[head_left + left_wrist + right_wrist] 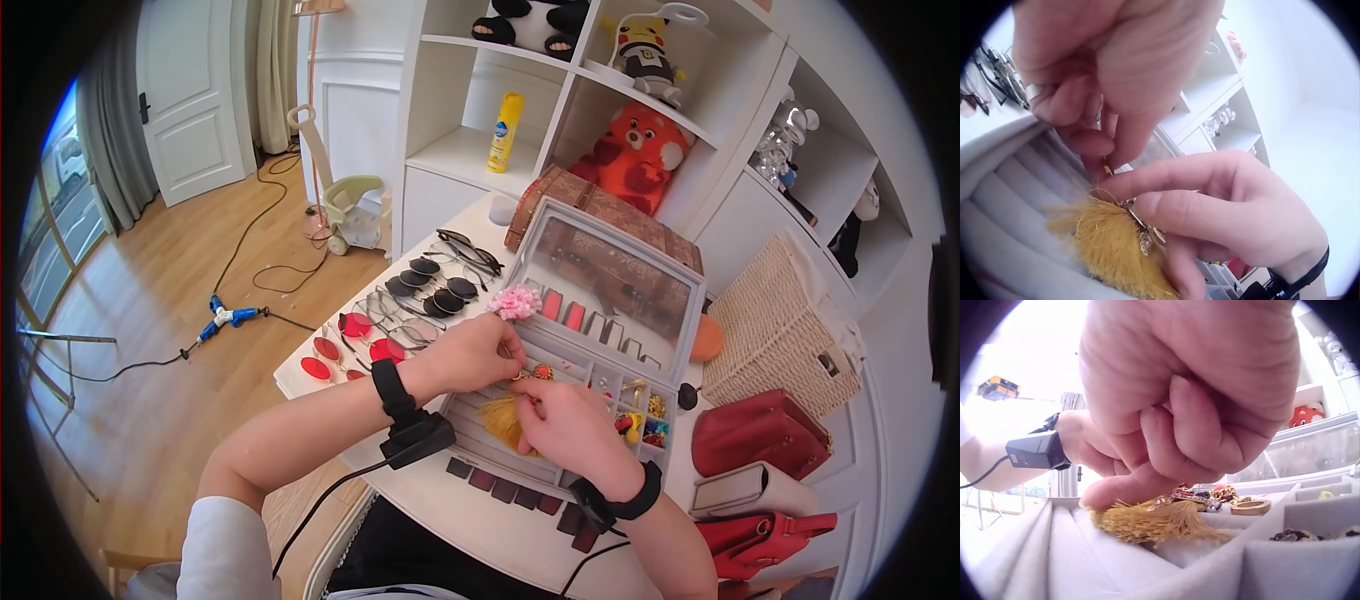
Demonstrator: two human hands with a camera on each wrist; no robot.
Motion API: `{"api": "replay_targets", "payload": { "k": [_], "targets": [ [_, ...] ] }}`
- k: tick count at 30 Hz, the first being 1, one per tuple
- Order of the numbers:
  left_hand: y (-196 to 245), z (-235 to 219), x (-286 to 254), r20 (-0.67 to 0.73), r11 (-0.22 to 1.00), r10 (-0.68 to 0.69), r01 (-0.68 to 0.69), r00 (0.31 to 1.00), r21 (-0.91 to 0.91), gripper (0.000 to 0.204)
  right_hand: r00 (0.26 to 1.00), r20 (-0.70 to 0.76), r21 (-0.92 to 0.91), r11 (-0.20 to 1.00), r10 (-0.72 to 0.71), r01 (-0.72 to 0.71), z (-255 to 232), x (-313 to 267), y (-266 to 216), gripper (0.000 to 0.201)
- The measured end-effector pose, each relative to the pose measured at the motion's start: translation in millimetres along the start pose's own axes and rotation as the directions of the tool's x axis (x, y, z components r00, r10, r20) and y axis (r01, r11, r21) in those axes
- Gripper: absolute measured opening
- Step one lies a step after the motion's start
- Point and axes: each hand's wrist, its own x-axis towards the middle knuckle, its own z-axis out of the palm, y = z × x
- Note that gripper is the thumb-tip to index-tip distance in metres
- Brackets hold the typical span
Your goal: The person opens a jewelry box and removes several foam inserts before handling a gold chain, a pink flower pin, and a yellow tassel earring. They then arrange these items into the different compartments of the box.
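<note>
A yellow tassel earring (1110,250) with gold, beaded metalwork lies over the padded grey rolls of a jewelry box (1007,206). My right hand (575,425) pinches its metal top between thumb and index finger, and the tassel fans out below. Close beside it, my left hand (478,352) pinches a small gold piece (1108,169) at the earring's upper end, its other fingers curled in. A red-and-gold ornament (543,371) shows just beyond the fingertips in the head view. The palm hides part of the right hand's grip in the right wrist view.
Compartments right of the rolls hold colorful jewelry (630,425); the box's glass lid (610,270) stands raised behind. Several glasses (425,290) lie at left, near a pink flower (515,302). Dark color swatches (505,490) line the front. Handbags (762,433) and a woven basket (775,330) stand right.
</note>
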Motion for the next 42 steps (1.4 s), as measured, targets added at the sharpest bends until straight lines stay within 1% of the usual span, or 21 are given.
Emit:
{"api": "replay_targets", "payload": {
  "k": [3, 5, 8, 11, 13, 17, 19, 20, 22, 25, 27, 29, 32, 33, 35, 36, 37, 38, 39, 40, 42],
  "targets": [
    [-1, 0, -1, -0.004, 1.0, -0.005, 0.006, 1.0, 0.026, 0.022, 0.999, 0.037, 0.026, 1.0, -0.01, 0.009, 1, -2, -2, 0.034],
    [-7, 3, 1, -0.009, 0.998, 0.055, -0.055, 0.998, -0.016, 0.022, 0.999, 0.044, 0.023, 1.0, -0.016, 0.015, 1, -2, -1, 0.034],
    [-9, 4, 3, 0.016, 0.999, 0.016, -0.016, 1.0, -0.045, 0.021, 0.998, 0.041, 0.011, 0.999, -0.05, 0.05, -1, -3, 2, 0.034],
    [-10, 4, 3, -0.001, 0.999, 0.016, -0.016, 1.0, -0.035, 0.02, 0.993, 0.093, 0.072, 0.995, -0.07, 0.063, -4, -4, 6, 0.033],
    [-8, 3, 1, 0.0, 0.999, 0.02, -0.02, 1.0, -0.033, 0.02, 0.985, 0.157, 0.008, 0.997, -0.076, 0.075, -8, -6, 4, 0.032],
    [-7, 2, -1, 0.003, 0.999, 0.032, -0.032, 0.999, -0.039, 0.021, 0.993, 0.11, 0.039, 0.998, -0.046, 0.042, -2, -4, 1, 0.032],
    [-7, 3, -4, -0.003, 0.999, 0.041, -0.041, 0.999, -0.03, 0.021, 0.99, 0.044, -0.033, 0.99, -0.137, 0.139, 8, -2, 8, 0.033],
    [-6, 3, -4, -0.016, 0.999, 0.045, -0.045, 0.999, -0.026, 0.021, 0.99, 0.035, -0.031, 0.99, -0.133, 0.134, 10, -2, 8, 0.033],
    [-8, 0, -3, 0.013, 0.998, 0.053, -0.053, 0.998, -0.035, 0.02, 0.986, 0.053, -0.126, 0.979, -0.156, 0.161, 13, -2, 8, 0.038],
    [-7, -1, -1, 0.048, 0.996, 0.032, -0.028, 0.998, -0.082, 0.019, 0.992, 0.091, -0.059, 0.994, -0.088, 0.094, 2, -4, -4, 0.039],
    [-7, -2, -1, 0.062, 0.994, 0.012, -0.005, 0.998, -0.107, 0.019, 0.99, 0.089, -0.079, 0.99, -0.113, 0.12, 7, -5, 1, 0.039],
    [-9, -1, -1, 0.043, 0.997, 0.028, -0.024, 0.999, -0.077, 0.019, 0.986, 0.087, -0.098, 0.984, -0.139, 0.148, 6, -6, 3, 0.039],
    [-9, -2, -4, 0.031, 0.998, 0.03, -0.028, 0.999, -0.05, 0.02, 0.977, 0.144, -0.08, 0.982, -0.157, 0.169, 0, -12, -3, 0.037],
    [-9, -1, -5, 0.032, 0.998, 0.028, -0.026, 0.999, -0.053, 0.02, 0.984, 0.13, -0.05, 0.99, -0.125, 0.132, -2, -13, -5, 0.034],
    [-6, -1, -6, -0.012, 0.998, 0.057, -0.056, 0.998, 0.041, 0.019, 0.99, 0.111, -0.019, 0.996, -0.088, 0.091, 1, -14, -3, 0.031],
    [-6, 0, -7, -0.006, 0.997, 0.062, -0.061, 0.998, 0.043, 0.019, 0.985, 0.087, -0.031, 0.988, -0.147, 0.15, 7, -15, 3, 0.031],
    [-8, 2, -9, -0.02, 0.991, 0.114, -0.112, 0.993, 0.071, 0.02, 0.977, 0.059, -0.044, 0.977, -0.204, 0.207, 9, -16, 4, 0.031],
    [-8, 2, -11, -0.032, 0.981, 0.17, -0.166, 0.985, 0.104, 0.02, 0.979, 0.043, -0.042, 0.979, -0.199, 0.201, 7, -19, 4, 0.031],
    [-8, 3, -12, -0.024, 0.978, 0.18, -0.177, 0.983, 0.113, 0.02, 0.983, 0.107, 0.012, 0.989, -0.148, 0.148, 2, -24, 1, 0.03],
    [-6, 4, -16, -0.06, 0.978, 0.178, -0.17, 0.982, 0.117, 0.019, 0.979, 0.175, 0.063, 0.994, -0.102, 0.092, -3, -30, -1, 0.03],
    [-4, 6, -20, -0.085, 0.977, 0.185, -0.174, 0.979, 0.124, 0.019, 0.982, 0.173, 0.092, 0.994, -0.081, 0.065, -11, -38, 3, 0.03]
  ]
}}
